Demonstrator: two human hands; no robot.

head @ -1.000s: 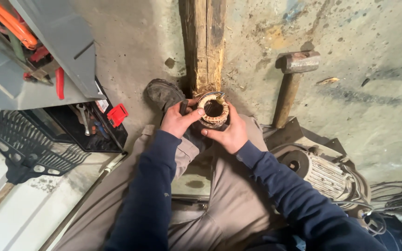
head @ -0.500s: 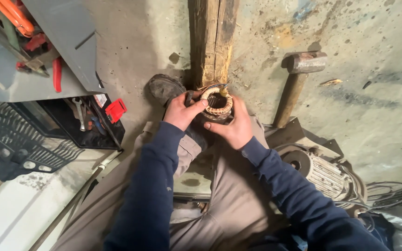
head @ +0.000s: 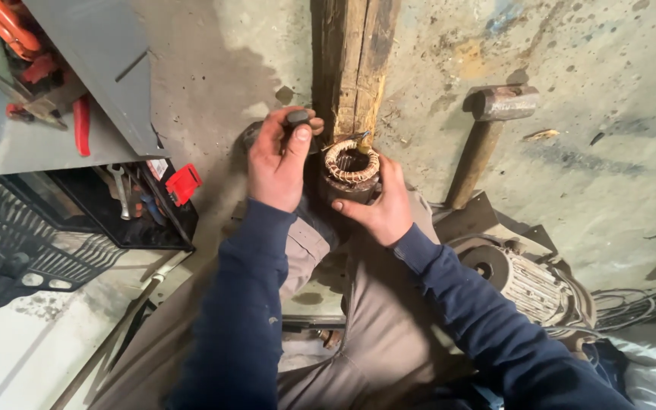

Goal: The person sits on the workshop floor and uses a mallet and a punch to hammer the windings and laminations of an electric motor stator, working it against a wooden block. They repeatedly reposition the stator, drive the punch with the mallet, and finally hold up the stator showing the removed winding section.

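A round motor stator [head: 351, 170] with copper windings stands on end near my knee, at the foot of a worn wooden beam [head: 352, 64]. My right hand [head: 380, 205] grips its dark outer shell from the right and below. My left hand [head: 279, 159] is raised just left of it, with thumb and fingers pinched on a small dark rounded piece [head: 297, 118]. A thin tool tip with a blue and orange end [head: 363, 140] shows at the stator's upper rim.
A heavy hammer [head: 487, 125] lies on the concrete floor to the right. An electric motor [head: 521, 277] with cables sits at lower right. An open black toolbox [head: 127, 205] with a red latch and a black plastic grid [head: 28, 250] are at left.
My left hand has come off the stator's left side and lifted, now pinching a small dark piece. My right hand still holds the stator. The view has shifted slightly.
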